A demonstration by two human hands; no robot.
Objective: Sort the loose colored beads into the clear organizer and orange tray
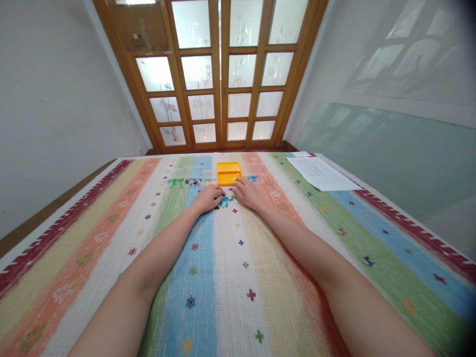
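A small heap of loose blue, white and green pieces [226,201] lies on the striped tablecloth between my two hands. At the heap's left side, my left hand [209,199] has its fingers curled together, and what they pinch, if anything, is too small to make out. My right hand [247,194] rests at the right side of the heap, fingers apart and reaching toward the yellow box. Just beyond the hands stands that open yellow box [229,167], its lid raised. Tiny pale bits show near its front edge by my right fingertips.
Left of the box, clear compartments hold green pieces [175,183], dark brown pieces [194,182] and a few yellow ones. Blue pieces [253,178] sit in a clear tray to its right. A printed paper sheet [322,173] lies at the far right, and glazed wooden doors [220,99] stand behind the table.
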